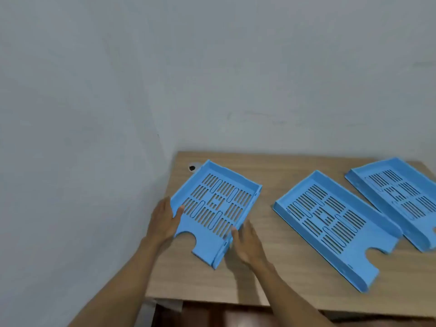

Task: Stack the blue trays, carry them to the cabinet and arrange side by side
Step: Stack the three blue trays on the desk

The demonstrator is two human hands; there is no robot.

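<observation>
Blue trays [335, 228] (three), two hands [247, 244]

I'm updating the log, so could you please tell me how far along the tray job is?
Nothing is stacked yet: the middle tray and right tray lie apart on the wooden table. In hand: the left hand and right hand grip the left tray. Stacking, carrying and arranging remain.

Three trays [326, 223] side by side on table [295, 279].
</observation>
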